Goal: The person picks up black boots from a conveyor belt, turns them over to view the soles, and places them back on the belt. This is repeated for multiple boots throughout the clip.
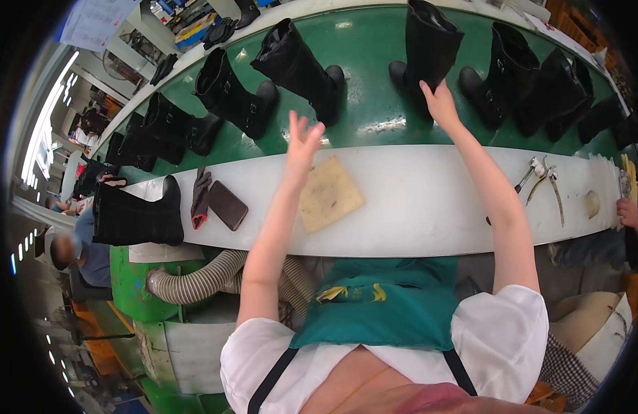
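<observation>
A tall black boot (433, 45) stands upright on the green conveyor belt (374, 90), and my right hand (443, 107) grips the back of it; part of the fingers is hidden against the boot. My left hand (304, 141) is raised at the near edge of the belt, its fingers spread and nothing in them. Just beyond it stands another black boot (298, 65), shaft tilted left. A yellowish square pad (329, 194) lies on the white worktop (415, 200) beside my left forearm.
More black boots with buckles (226, 93) line the belt on both sides. On the worktop are a lying boot (140, 214), a dark glove (200, 196), a phone (228, 205) and hand tools (540, 176). A co-worker's hand (627, 212) is at far right; another person (91, 248) sits left.
</observation>
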A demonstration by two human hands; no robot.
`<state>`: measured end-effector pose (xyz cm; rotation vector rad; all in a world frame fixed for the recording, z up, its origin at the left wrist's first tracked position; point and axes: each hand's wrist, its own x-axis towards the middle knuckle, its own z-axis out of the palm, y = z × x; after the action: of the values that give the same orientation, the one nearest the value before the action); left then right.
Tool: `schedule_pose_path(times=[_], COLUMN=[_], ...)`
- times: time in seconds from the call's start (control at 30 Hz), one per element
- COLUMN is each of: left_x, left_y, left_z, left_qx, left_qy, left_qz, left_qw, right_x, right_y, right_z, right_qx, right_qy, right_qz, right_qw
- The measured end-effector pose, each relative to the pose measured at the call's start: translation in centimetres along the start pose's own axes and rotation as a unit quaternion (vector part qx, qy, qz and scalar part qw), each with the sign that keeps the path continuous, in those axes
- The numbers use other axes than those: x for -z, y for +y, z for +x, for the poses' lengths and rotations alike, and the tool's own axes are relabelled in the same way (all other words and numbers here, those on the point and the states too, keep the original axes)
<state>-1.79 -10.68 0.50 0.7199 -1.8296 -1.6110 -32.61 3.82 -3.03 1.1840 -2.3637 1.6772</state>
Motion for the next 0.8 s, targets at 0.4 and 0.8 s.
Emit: schedule_pose_path(times=[0.4, 0.8], left_x=[0.5, -8.0], left_y=[0.3, 9.2], left_z=[11.5, -10.0], left_qx=[-0.002, -0.032], left_qy=[0.077, -0.229], left_qz=[-0.014, 0.099], left_qw=[0.997, 0.968], right_x=[6.6, 1.8], right_y=[-4.9, -12.0], right_z=[-11.8, -12.4], right_qx=[-0.06, -0.123], right_qy=[-0.064, 0.02], right_qz=[0.201, 0.376], right_qw=[0.976, 0.918])
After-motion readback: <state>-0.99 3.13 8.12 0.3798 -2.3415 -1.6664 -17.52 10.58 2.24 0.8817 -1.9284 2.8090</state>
